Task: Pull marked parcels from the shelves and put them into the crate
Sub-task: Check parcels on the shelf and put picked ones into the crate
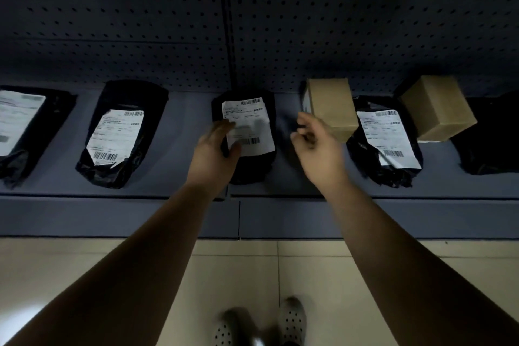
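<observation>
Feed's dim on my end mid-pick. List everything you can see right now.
black mailer bags: five, black, in a row along the shelf; four show white labels, the far-right one shows none
cardboard boxes: two, brown, right half of the shelf
shelf: one, blue-grey
pegboard panel: dark blue, behind the shelf
floor tiles: beige, below
shoes: two, pale, perforated, bottom centre
left hand: touching the centre bag's left edge
right hand: holding nothing, between the centre bag and the nearer box
</observation>
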The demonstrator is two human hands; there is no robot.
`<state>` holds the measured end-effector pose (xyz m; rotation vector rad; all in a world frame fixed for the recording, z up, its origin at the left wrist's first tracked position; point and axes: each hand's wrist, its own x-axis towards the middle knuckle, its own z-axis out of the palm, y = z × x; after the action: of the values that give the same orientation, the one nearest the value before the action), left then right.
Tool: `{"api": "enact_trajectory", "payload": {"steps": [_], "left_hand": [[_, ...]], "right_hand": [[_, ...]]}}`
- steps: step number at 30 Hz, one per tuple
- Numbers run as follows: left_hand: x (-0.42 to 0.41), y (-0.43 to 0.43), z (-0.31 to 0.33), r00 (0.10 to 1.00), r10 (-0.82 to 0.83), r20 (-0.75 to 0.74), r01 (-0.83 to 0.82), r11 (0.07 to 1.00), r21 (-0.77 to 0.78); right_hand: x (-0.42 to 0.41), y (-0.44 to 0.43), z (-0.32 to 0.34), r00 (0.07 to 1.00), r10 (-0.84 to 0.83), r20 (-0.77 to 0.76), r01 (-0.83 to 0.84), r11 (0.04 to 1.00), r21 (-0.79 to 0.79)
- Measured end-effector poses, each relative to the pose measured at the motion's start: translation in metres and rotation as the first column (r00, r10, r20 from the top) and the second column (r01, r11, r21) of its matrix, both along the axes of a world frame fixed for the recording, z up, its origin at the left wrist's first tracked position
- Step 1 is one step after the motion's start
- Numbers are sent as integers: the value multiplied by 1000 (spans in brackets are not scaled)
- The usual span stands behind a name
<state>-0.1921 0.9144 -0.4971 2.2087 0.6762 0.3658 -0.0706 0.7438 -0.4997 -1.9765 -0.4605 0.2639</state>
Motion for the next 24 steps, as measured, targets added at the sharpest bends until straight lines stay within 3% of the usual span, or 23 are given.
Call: {"api": "enact_trajectory", "payload": {"steps": [4, 8, 10, 16, 19, 24], "left_hand": [[27, -29, 7, 994, -107, -21, 106, 994, -14], [55, -59, 6, 970, -213, -115, 216, 976, 13], [66, -72, 5, 961, -232, -150, 233, 972, -11], [89, -96, 2, 972, -192, -132, 181, 979, -92], [87, -104, 0, 982, -154, -113, 136, 978, -156], [83, -106, -10, 995, -80, -64, 72, 990, -120]], "right_hand": [[38, -40, 13, 965, -47, 258, 90, 983, -158], [57, -61, 4, 951, 81, 298, 63, 894, -444], [60, -65, -1, 924, 164, 346, 40, 858, -512], [63, -72, -3, 852, 201, 484, 41, 896, -443], [58, -78, -7, 875, 205, 439, -19, 920, -391], [55, -81, -9, 932, 176, 318, -79, 953, -293]]}}
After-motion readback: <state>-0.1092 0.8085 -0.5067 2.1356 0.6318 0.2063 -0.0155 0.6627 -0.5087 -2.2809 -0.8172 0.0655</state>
